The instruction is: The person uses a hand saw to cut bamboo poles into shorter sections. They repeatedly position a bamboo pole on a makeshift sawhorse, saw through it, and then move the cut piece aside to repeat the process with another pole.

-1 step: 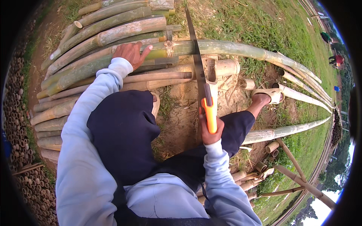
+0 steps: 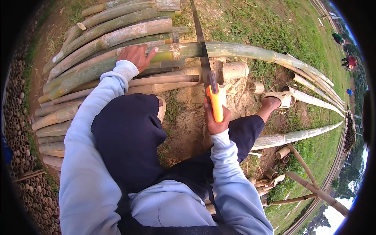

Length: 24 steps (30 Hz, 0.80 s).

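Note:
A long green bamboo pole (image 2: 239,51) runs left to right in front of me. My left hand (image 2: 137,56) presses down on it left of a node, fingers curled over the far side and thumb pointing right along the pole. In my right hand (image 2: 217,119) is the orange handle of a handsaw (image 2: 204,58), held in a closed grip. Its long dark blade lies across the pole just right of the node and points away from me. The teeth and the depth of any cut cannot be made out.
Under the pole lies a short bamboo block (image 2: 235,70). Cut bamboo lengths (image 2: 137,31) are stacked on the left, and more long poles (image 2: 313,100) stretch off to the right. My sandalled foot (image 2: 274,101) stands beside them. Bamboo offcuts (image 2: 282,152) lie at lower right. Far right is a person (image 2: 349,62).
My right hand has pushed the saw forward, so the orange handle is nearer the pole. My left hand and the bamboo pole have stayed in place.

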Available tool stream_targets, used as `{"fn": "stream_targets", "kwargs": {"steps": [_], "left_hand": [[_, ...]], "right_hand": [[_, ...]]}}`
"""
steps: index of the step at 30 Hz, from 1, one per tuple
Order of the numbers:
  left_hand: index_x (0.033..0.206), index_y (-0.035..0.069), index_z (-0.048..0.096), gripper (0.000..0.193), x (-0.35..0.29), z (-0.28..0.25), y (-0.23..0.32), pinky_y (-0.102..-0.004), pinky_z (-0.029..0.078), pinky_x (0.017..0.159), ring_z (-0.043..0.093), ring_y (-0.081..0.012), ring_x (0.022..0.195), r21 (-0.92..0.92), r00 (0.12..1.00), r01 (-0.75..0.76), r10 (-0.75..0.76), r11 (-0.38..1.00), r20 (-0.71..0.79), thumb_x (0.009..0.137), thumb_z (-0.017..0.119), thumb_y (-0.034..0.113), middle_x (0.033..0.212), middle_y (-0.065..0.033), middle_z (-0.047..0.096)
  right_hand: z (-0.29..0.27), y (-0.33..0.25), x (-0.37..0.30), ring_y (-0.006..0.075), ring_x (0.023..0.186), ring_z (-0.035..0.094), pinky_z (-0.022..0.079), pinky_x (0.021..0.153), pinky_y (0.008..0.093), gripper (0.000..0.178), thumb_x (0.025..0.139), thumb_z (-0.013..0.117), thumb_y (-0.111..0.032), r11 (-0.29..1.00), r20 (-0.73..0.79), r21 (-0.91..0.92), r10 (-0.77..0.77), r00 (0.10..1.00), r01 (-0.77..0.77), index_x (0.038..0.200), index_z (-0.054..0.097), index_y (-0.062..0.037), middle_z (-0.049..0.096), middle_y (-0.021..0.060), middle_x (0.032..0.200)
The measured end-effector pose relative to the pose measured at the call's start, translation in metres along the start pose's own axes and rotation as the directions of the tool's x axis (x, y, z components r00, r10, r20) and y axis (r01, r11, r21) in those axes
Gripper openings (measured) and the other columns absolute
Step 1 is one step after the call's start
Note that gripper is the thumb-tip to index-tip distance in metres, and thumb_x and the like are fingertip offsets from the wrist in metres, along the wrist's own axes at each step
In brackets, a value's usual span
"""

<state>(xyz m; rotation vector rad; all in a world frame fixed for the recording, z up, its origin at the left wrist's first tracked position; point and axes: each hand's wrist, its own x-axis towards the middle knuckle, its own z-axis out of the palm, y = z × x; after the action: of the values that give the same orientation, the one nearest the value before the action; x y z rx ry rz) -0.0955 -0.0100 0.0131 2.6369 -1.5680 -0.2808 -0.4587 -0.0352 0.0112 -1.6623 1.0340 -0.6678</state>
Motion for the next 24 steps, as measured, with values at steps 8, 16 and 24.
{"fn": "stream_targets", "kwargs": {"steps": [8,16,24], "left_hand": [[0.121,0.003,0.070,0.076,0.003,-0.006,-0.013,-0.0523,0.051,0.098,0.069,-0.0424,0.103,0.058,0.998,0.065,-0.066,0.996,0.000,0.104,0.030,0.066,0.098,-0.0230,0.074],[0.118,0.003,0.071,0.073,0.001,-0.004,-0.005,-0.0537,0.052,0.094,0.070,-0.0435,0.099,0.033,0.999,0.035,-0.035,0.999,-0.003,0.104,0.033,0.064,0.096,-0.0249,0.074],[0.121,0.004,0.071,0.074,0.004,0.002,-0.012,-0.0550,0.052,0.095,0.069,-0.0441,0.102,0.071,0.999,0.052,-0.053,0.996,0.004,0.104,0.031,0.065,0.099,-0.0254,0.074]], "right_hand": [[-0.002,0.001,-0.041,0.0077,0.060,0.049,0.044,0.056,0.0281,0.013,0.095,0.070,-0.008,0.997,0.015,0.034,0.072,0.997,-0.072,0.091,0.068,0.0041,0.058,0.0029,0.066],[-0.022,0.004,-0.077,0.0121,0.061,0.058,0.049,0.060,0.0296,0.010,0.094,0.068,-0.005,0.999,-0.029,-0.014,0.031,0.999,-0.031,0.098,0.070,0.0044,0.062,0.0078,0.067],[0.029,-0.002,0.048,0.0111,0.057,0.053,0.045,0.056,0.0323,0.017,0.094,0.071,-0.011,0.993,-0.041,0.069,-0.097,0.994,0.100,0.087,0.066,0.0031,0.060,0.0047,0.063]]}}
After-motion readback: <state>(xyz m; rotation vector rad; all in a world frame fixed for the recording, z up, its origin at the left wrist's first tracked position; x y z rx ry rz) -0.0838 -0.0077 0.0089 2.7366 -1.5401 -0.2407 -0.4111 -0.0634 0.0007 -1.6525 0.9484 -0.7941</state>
